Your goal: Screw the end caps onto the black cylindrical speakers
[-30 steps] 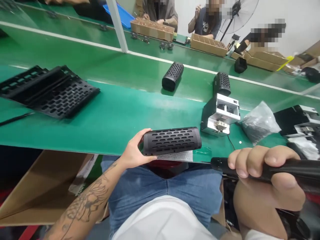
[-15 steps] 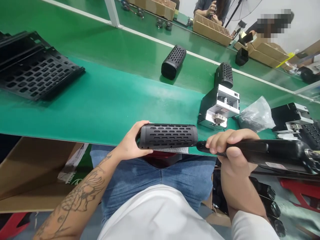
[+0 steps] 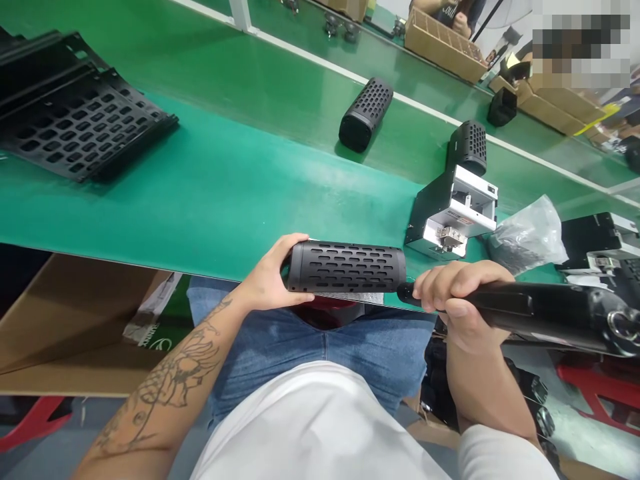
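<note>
Presently left hand point(image 3: 270, 283) grips black perforated casing point(image 3: 347, 267) level over bench's near edge point(image 3: 150, 263); right hand point(image 3: 457, 300) clenches electric screwdriver point(image 3: 540, 310), tip at casing's right end. Risk: one-handed hold lets casing twist, bit slips.

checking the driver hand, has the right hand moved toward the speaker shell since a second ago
Yes. The right hand with the screwdriver has moved left; its tip now meets the speaker shell end near the table edge.
</note>
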A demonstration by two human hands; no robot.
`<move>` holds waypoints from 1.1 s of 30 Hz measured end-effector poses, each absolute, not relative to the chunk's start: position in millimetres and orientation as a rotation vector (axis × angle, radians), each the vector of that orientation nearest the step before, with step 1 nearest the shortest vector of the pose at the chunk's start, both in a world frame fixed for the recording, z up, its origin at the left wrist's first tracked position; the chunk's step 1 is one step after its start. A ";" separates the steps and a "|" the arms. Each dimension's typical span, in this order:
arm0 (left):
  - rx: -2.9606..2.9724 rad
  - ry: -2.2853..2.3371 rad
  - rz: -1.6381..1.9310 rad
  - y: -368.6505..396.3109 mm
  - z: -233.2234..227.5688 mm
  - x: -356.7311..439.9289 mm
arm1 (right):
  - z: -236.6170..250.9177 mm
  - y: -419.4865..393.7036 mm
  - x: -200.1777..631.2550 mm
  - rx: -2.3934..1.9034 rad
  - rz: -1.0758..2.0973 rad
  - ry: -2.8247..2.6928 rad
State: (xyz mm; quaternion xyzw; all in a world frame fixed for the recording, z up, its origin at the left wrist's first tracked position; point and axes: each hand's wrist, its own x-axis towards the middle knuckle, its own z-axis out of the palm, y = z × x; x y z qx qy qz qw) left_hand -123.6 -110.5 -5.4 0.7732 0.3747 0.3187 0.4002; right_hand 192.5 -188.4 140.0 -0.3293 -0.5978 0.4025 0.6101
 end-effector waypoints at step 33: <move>2.094 0.948 0.934 -115.4 -11.4 -119.9 | 151.3 -154.6 259.8 -1.112 0.233 -1.084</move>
